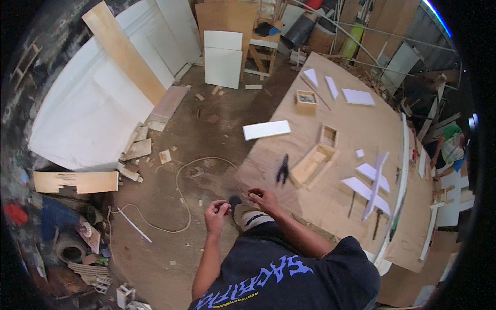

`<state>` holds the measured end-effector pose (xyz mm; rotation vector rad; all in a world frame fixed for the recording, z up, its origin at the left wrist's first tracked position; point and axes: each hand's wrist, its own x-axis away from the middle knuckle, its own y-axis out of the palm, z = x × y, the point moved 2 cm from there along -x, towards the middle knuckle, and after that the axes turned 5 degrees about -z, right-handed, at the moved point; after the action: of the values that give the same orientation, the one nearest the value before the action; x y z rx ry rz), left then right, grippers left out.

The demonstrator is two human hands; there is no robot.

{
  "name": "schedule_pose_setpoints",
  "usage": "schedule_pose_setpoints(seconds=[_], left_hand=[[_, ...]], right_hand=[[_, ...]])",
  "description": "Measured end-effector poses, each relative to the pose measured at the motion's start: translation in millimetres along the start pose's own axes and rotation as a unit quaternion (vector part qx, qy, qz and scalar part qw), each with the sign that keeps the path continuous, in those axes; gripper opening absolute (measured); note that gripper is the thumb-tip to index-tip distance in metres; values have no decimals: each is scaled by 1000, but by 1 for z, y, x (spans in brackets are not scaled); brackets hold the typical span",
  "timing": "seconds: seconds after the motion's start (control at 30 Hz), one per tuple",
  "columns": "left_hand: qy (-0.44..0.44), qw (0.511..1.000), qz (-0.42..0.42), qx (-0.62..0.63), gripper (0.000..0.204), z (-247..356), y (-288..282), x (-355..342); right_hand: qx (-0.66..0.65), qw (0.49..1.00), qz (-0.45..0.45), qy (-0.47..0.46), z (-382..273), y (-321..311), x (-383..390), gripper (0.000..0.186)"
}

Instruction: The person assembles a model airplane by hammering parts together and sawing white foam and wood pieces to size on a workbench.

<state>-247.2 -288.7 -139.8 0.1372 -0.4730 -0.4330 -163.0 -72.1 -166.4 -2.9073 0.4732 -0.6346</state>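
Observation:
In front of my body, beside the near left edge of the plywood table [268, 181], both hands are raised. My left hand [216, 213] is closed in a pinch, and whatever its fingertips may hold is too small to make out. Close to its right is my right hand [263, 200], with thumb and fingers also pinched together; I cannot make out anything between them. The nearest tool is a pair of dark pliers [282, 169], lying on the table beyond my right hand. Beside the pliers sits an open wooden box [311, 164] with a smaller compartment [328, 136] at its far end.
A small box of hardware [306, 100], white panels [357, 97], white strips [376, 186] and a hammer [377, 223] lie on the table. A white board [266, 129] overhangs its left edge. A cord [176, 191] and wood scraps litter the floor. Another person [452, 147] works at far right.

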Motion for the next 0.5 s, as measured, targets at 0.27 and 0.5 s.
schedule_pose_setpoints(seconds=[0.27, 0.5], left_hand=[[-57, 992, 67, -91, 17, 74, -98, -150], [-72, 995, 55, -30, 19, 150, -155, -282]], right_hand=[[-34, 997, -57, 27, -34, 88, -204, 28], [-162, 986, -3, 34, -116, 85, -342, 27]])
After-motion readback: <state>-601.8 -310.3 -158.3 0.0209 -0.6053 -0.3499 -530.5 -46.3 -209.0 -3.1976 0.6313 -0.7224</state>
